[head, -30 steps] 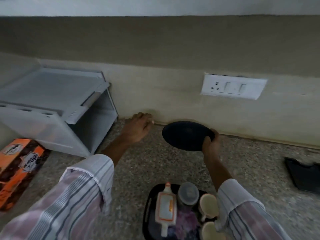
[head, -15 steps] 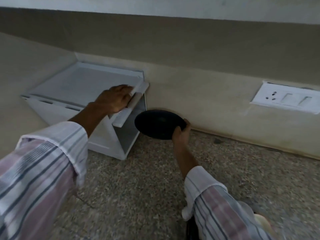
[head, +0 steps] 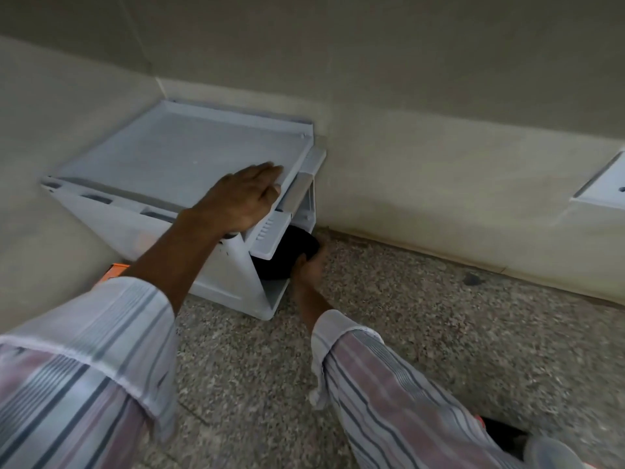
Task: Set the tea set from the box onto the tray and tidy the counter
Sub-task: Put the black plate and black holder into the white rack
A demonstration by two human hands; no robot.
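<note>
l hand (head: 241,201) flat, fingers spread on white box (head: 182,154) top, r hand (head: 309,267) clamped on black plate (head: 287,255) edge, plate half inside box opening, speckled counter (head: 439,333)

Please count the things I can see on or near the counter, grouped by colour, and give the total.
White: 2, the plastic storage unit and the wall socket plate
Black: 2, the round plate held by the right hand, going into the unit, and a dark object partly hidden at the bottom right
Orange: 1, a box corner behind the left arm
Total: 5
</note>
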